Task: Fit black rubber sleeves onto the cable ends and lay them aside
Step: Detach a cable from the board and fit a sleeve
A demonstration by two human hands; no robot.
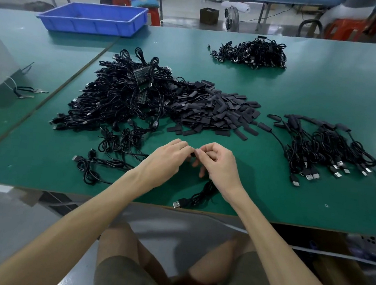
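Black coiled cable (201,194), pinched (left hand (165,160), right hand (220,165))

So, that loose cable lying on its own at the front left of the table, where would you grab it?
Probably by the flat plug at the left end of the cable, pinched across its sides from above and the left. It sticks out clear of the floppy loops and lies flat on the green mat, so fingers should reach it without snagging.
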